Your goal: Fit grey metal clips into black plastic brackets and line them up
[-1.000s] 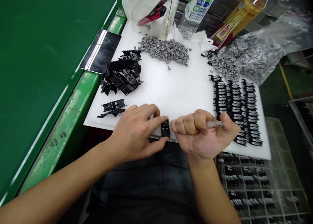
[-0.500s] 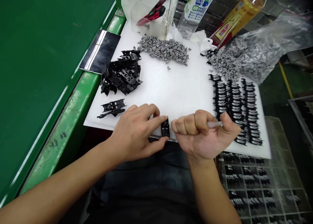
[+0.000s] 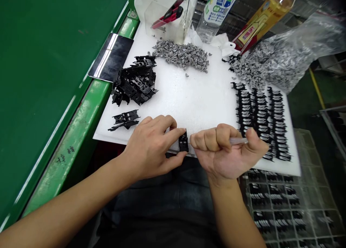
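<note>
My left hand (image 3: 151,147) pinches a small black plastic part (image 3: 183,141) between thumb and forefinger at the near edge of the white foam board (image 3: 194,96). My right hand (image 3: 224,150) is fisted round a thin clear rod-like tool (image 3: 239,141), its knuckles touching the part. A heap of black plastic parts (image 3: 135,82) lies at the board's left, with a few more (image 3: 124,119) just beyond my left hand. A pile of small grey metal pieces (image 3: 181,55) sits at the back.
Finished black parts stand in rows (image 3: 259,114) on the board's right. A clear bag of grey pieces (image 3: 286,57), two bottles (image 3: 218,6) and a clear box with a red tool (image 3: 169,13) line the back. A phone (image 3: 110,57) rests on the green rail; a parts tray (image 3: 283,204) lies lower right.
My right hand has dropped slightly toward me with the tool. The left hand and the black part have stayed in place.
</note>
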`<state>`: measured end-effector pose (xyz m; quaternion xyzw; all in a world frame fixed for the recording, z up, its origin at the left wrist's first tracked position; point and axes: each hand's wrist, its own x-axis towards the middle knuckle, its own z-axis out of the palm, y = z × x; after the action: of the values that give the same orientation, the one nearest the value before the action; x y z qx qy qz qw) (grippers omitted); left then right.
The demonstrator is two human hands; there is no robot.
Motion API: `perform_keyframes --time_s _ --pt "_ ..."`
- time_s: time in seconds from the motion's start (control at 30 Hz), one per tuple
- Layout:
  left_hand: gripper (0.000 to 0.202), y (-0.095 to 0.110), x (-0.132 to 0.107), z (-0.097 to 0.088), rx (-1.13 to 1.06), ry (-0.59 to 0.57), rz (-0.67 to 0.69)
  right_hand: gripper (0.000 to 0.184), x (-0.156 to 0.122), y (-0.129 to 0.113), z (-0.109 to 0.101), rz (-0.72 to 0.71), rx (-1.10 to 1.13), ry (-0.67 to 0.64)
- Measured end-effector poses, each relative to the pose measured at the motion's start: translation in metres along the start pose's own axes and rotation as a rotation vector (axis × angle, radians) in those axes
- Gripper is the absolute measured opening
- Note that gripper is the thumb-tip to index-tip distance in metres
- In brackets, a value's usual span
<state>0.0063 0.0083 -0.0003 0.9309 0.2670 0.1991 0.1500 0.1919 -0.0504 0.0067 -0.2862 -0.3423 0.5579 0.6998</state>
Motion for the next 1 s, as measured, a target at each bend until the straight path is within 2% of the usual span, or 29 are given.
perform_keyframes --time_s 1.0 --pt "0.042 0.0005 0.001 -0.0005 0.008 -0.008 0.003 0.054 -0.0023 -0.0009 0.0026 -0.013 -0.059 0.015"
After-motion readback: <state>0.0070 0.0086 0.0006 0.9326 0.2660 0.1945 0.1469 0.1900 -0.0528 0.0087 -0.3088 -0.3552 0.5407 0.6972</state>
